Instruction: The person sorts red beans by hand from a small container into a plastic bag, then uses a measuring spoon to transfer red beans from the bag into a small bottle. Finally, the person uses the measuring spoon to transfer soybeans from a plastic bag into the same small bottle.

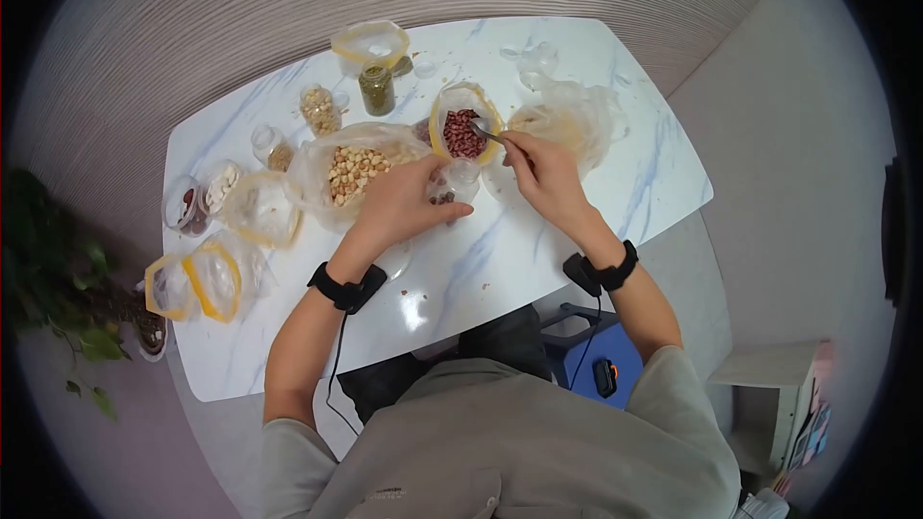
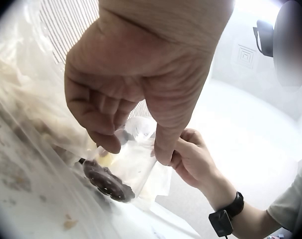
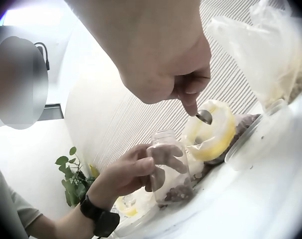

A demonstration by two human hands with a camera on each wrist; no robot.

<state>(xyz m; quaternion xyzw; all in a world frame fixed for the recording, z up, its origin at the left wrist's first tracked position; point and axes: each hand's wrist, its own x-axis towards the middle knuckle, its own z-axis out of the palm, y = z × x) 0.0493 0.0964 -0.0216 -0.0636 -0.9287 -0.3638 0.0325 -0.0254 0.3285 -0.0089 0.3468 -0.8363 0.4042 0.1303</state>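
Note:
My left hand grips a clear jar by its sides, thumb on one side and fingers on the other. A low layer of dark red beans covers the jar's bottom, as the right wrist view shows. In my right hand is a metal spoon, pinched by its handle. The spoon's bowl is at the mouth of a yellow-rimmed plastic bag. Red speckled beans fill that bag, just beyond the jar.
Left of the jar, an open bag holds round tan-and-cream seeds. A jar of green beans and a jar of pale seeds stand behind. Crumpled bags lie at right, yellow-rimmed bags at front left.

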